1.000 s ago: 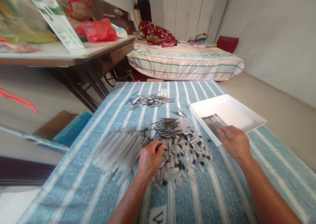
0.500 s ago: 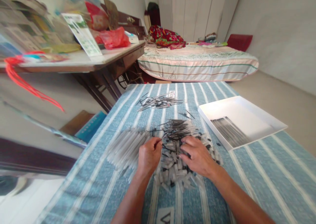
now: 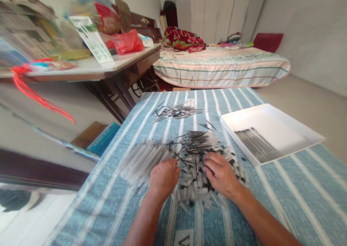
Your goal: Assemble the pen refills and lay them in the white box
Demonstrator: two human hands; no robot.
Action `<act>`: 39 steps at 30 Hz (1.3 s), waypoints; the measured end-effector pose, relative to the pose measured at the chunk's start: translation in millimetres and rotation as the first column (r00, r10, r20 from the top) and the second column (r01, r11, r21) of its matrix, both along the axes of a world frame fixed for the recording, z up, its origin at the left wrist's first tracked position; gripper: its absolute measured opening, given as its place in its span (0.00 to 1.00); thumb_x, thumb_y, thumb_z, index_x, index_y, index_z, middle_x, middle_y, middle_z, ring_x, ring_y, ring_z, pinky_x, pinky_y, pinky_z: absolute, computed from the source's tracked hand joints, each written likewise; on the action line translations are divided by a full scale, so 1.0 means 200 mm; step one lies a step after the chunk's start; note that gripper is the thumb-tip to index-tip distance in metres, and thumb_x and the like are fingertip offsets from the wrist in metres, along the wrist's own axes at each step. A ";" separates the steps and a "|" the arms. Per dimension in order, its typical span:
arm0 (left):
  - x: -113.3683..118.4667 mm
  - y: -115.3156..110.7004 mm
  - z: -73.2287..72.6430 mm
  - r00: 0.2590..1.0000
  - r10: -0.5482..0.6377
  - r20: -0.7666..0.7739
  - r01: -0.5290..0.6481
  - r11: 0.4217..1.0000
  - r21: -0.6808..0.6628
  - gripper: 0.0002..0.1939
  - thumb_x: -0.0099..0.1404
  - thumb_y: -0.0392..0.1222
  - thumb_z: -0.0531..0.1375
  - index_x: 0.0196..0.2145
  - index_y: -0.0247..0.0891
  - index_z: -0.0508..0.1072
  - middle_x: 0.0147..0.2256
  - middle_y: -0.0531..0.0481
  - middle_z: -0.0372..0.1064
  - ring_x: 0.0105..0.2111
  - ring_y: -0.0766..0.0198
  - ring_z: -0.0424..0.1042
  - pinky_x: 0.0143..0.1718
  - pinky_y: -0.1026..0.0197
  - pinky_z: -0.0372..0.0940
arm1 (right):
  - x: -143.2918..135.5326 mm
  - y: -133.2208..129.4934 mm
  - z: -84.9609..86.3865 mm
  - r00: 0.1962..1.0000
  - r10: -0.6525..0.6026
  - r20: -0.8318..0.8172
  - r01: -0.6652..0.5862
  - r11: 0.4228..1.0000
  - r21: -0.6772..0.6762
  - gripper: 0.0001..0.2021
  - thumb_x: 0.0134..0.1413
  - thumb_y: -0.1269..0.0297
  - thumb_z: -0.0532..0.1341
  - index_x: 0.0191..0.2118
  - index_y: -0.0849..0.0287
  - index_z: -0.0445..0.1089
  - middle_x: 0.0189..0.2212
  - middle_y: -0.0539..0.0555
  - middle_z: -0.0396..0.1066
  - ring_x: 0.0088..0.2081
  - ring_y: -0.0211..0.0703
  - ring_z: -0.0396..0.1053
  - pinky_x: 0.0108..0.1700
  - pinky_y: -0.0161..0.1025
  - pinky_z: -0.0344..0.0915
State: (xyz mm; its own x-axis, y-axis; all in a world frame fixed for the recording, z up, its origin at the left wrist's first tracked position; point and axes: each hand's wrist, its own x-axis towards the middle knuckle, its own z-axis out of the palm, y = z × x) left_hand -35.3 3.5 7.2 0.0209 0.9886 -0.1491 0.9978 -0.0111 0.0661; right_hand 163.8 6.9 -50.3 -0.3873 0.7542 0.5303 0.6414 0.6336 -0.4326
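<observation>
My left hand [image 3: 165, 175] is closed, thumb against the curled fingers, between a bundle of clear pen barrels [image 3: 145, 161] and a heap of clear and black pen caps [image 3: 196, 186]. A thin dark stick [image 3: 182, 159] lies by its fingertips; whether the hand grips it is unclear. My right hand [image 3: 221, 173] has its fingers bent down into the caps, and what they pinch is hidden. Just beyond both hands is a pile of dark, thin pen refills [image 3: 199, 141].
A shallow white box [image 3: 287, 130] at the right holds a row of dark-tipped pens [image 3: 256, 143]. More loose pen parts [image 3: 179, 111] lie farther back on the striped tablecloth [image 3: 108, 188]. A cluttered side table [image 3: 121, 63] stands left, a bed [image 3: 222, 67] behind.
My left hand has drawn back slightly toward me, and its fingers have curled in. My right hand's fingers have closed more over the caps. The view has shifted a little.
</observation>
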 end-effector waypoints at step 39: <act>0.05 -0.05 0.02 0.645 -0.121 0.754 0.267 0.961 -0.074 0.06 0.56 0.36 0.54 0.25 0.35 0.69 0.21 0.56 0.60 0.23 0.70 0.60 0.24 0.68 0.54 | 0.40 0.04 0.14 0.972 -0.009 -0.233 -0.110 0.864 -0.491 0.10 0.53 0.60 0.57 0.30 0.60 0.72 0.26 0.51 0.72 0.29 0.39 0.68 0.34 0.33 0.62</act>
State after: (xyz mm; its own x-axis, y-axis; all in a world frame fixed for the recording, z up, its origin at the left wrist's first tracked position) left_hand -24.5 -5.6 11.1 0.3841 0.9103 -0.1545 0.5935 -0.1152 0.7965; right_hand 243.0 15.5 -22.9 -0.3502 0.9220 0.1648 0.4647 0.3239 -0.8241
